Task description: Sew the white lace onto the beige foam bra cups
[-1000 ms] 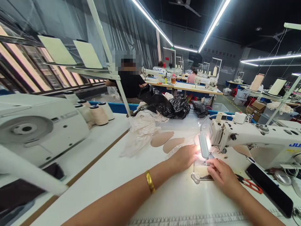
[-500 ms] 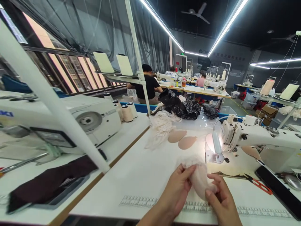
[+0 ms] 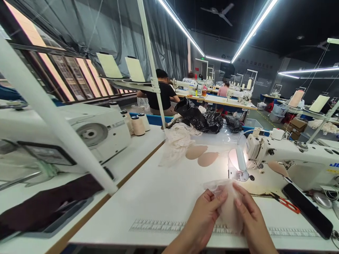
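A sheer whitish fabric piece hangs between my two hands, above the front part of the white sewing table. My left hand pinches its left side between thumb and fingers. On the right side my right hand holds the same fabric, its fingertips near the upper edge. Two beige oval pieces lie flat beyond my hands, beside a heap of white lace. The needle area of the sewing machine, lit by a small lamp, is just beyond my right hand.
A ruler strip runs along the table's front edge. Orange-handled scissors and a black phone lie at right. Black plastic bags sit at the back. A white pole slants at left; a person sits beyond.
My right hand has moved up along the fabric to its upper part. The fabric, bunched and curved before, now hangs flatter between both hands. The view has shifted slightly right.
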A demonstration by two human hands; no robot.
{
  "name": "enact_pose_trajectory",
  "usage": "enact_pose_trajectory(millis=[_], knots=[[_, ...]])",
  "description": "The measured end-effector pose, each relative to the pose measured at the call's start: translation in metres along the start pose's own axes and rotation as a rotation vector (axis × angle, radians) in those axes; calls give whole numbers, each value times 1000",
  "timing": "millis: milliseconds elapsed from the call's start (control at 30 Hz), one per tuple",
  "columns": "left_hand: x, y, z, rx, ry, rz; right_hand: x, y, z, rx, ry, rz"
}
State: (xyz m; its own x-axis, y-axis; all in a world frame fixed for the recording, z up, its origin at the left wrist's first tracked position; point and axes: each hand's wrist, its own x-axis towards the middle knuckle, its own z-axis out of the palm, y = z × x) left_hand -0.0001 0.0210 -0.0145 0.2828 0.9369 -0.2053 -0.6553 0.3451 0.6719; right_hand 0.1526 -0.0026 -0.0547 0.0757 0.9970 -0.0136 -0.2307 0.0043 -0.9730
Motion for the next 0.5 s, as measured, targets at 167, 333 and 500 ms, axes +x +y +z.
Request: enact_pose_trajectory(millis=[167,333,500], knots=[[0,1,5,4,-11,-11,4,-4,2,215,66,42],[10,-4,-1,-112,112,-8,4,-1,6,234,122,-27],[15,-4,1,-176,54,-50,5,-2,5,242,135,-9]])
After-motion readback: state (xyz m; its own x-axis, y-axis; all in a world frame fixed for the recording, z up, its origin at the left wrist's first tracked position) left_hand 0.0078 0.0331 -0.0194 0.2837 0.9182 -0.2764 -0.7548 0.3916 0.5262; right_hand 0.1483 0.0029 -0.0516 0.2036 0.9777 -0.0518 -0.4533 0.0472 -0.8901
